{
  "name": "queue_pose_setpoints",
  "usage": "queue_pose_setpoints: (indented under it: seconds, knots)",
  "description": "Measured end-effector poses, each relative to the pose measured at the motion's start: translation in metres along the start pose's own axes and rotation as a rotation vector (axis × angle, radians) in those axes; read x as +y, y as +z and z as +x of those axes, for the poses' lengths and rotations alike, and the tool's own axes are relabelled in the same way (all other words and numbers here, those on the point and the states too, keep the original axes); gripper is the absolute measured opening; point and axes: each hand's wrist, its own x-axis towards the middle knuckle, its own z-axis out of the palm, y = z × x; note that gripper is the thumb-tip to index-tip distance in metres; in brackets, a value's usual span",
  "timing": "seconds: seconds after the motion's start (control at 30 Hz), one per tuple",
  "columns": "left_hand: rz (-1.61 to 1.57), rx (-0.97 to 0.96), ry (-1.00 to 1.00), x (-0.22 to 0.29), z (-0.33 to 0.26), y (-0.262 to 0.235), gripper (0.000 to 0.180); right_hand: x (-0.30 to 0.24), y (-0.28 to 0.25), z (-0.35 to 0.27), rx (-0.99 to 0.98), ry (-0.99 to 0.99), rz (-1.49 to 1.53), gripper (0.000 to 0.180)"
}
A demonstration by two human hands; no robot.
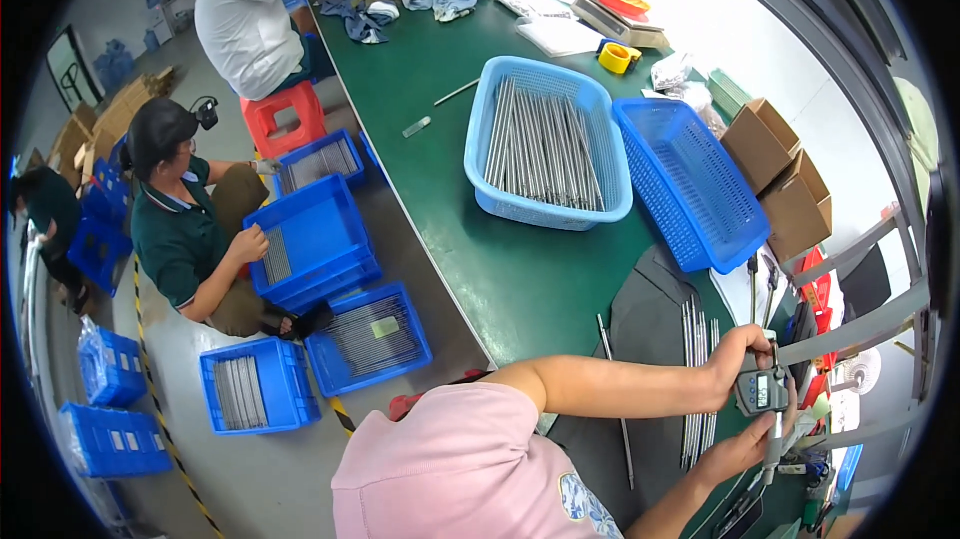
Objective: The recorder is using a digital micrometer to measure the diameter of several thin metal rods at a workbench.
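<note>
The right hand [738, 449] curls its fingers around the lower bar of a digital caliper [764, 401]. Just above, the left hand [735, 351] closes fingers over the caliper's grey display head. Left of both sets of fingers, thin metal rods [695, 379] lie on a grey mat [650, 329]. Farther off, beyond the fingers, a light blue basket [500, 109] holds more rods.

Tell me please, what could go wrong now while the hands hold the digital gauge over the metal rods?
1. Both hands, left and right, are on the digital gauge, so nothing steadies the metal rods on the grey mat; they may roll.
2. One single rod lies apart near the forearm and could be knocked away.
</note>
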Motion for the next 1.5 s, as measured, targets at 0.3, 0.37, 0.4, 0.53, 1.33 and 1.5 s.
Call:
queue_pose_setpoints:
  seconds: [0.3,0.37,0.4,0.53,1.33,1.5]
  knots:
    - [0.525,-0.217,-0.368,0.035,-0.022,0.016,0.037,0.005,-0.011,0.018,0.024,0.009,0.405,0.044]
    - [0.408,-0.238,-0.490,0.034,-0.022,0.009,0.042,0.009,-0.016,0.020,0.003,0.035,0.378,0.044]
    - [0.356,-0.225,-0.516,0.031,-0.019,0.007,0.041,0.009,-0.018,0.020,0.011,0.071,0.356,0.044]
    - [0.442,-0.077,-0.385,0.029,-0.012,0.007,0.031,0.025,-0.043,0.020,-0.022,0.163,0.378,0.045]
    - [0.682,-0.091,0.094,0.069,-0.035,0.018,0.035,0.024,-0.051,0.040,0.014,-0.259,0.290,0.019]
    - [0.652,-0.124,0.053,0.074,-0.035,0.014,0.030,0.032,-0.054,0.037,-0.104,-0.289,0.143,0.020]
